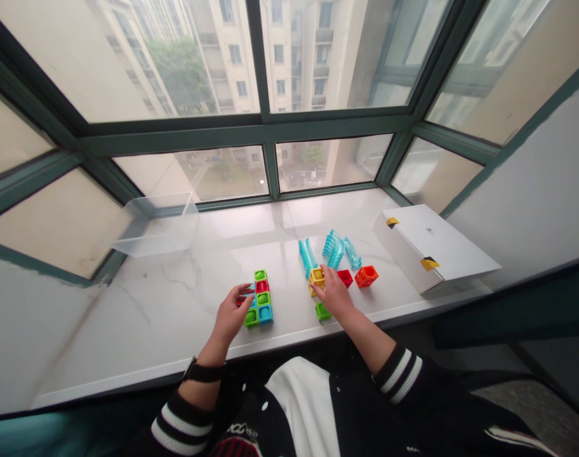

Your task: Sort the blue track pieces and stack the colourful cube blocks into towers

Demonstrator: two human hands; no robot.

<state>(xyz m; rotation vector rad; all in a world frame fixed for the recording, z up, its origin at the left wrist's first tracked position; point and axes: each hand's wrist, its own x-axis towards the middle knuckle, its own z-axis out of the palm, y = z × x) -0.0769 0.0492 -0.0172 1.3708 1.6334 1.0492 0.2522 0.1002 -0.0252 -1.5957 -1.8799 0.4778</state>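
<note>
My left hand [231,312] rests at the left side of a flat group of joined toy blocks [263,298] in green, red and blue. Its thumb and fingers are closed about the left edge, where a bit of red shows and part of the group is hidden. My right hand [336,293] pinches a yellow cube block [317,277] between thumb and fingers. Just below that cube lies a green block [322,311]. A red block [345,278], partly covered by my right hand, and an orange cube block [366,275] sit to the right.
Clear blue track pieces [334,249] lie behind my right hand. A transparent plastic bin [168,225] stands at the back left. At the right is a white box [437,247] with yellow-black tape. Windows rise behind the white marble-look counter [175,317].
</note>
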